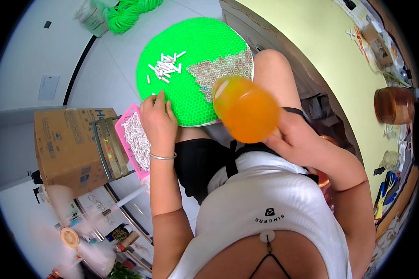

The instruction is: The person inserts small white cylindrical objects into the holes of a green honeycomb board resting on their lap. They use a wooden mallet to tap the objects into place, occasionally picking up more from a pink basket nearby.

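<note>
The right hand (294, 134) gripped the orange container (249, 112), its long axis running forward-left toward the green board (191, 104). Loose sticks (165, 66) lay ahead of the nearer left hand (159, 117), fingers bent; whether pinching, I couldn't tell.

Green honeycomb board (186, 37) with loose white sticks (165, 67) (mostly one heap) and a grey-white wedge of tubes (221, 69).

A brown cardboard box (70, 153) stands near a fan (70, 237) (mostly a pale blur).
</note>
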{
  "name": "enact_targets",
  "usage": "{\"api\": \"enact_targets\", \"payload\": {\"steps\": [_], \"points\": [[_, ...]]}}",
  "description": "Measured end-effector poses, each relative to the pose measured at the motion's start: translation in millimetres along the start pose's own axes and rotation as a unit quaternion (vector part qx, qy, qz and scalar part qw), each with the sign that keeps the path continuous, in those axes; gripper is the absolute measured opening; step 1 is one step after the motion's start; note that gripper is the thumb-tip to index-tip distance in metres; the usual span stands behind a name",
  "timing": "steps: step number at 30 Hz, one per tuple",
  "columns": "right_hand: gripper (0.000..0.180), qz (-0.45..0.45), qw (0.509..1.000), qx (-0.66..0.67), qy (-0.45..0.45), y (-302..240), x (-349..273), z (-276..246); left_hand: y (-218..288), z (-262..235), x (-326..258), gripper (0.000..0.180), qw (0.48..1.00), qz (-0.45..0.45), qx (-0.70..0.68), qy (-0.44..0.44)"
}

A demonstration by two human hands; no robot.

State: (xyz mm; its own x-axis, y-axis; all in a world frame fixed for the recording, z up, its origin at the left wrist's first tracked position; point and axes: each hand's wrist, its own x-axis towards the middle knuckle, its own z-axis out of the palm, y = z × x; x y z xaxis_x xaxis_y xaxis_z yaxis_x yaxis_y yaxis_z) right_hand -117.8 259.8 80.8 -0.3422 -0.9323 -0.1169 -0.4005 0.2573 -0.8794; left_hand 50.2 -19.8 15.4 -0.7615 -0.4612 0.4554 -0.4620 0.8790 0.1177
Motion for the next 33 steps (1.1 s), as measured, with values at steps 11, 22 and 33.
{"api": "enact_targets", "payload": {"steps": [11, 22, 33], "points": [[0.026, 0.162, 0.953, 0.257, 0.015, 5.5, 5.6, -6.1, 37.0, -3.6, -16.6, 0.013, 0.910, -0.126, -0.394, 0.002], [0.026, 0.174, 0.947, 0.269, 0.010, 17.6, 3.3, -0.1, 88.7, 7.5, -11.8, 0.013, 0.957, 0.088, -0.258, -0.096], [0.036, -0.039, 0.996, 0.075, 0.030, 9.2, 1.0, 9.2, 3.0, 4.4, 6.5, 0.034, 0.999, 0.001, -0.034, 0.031]]}}
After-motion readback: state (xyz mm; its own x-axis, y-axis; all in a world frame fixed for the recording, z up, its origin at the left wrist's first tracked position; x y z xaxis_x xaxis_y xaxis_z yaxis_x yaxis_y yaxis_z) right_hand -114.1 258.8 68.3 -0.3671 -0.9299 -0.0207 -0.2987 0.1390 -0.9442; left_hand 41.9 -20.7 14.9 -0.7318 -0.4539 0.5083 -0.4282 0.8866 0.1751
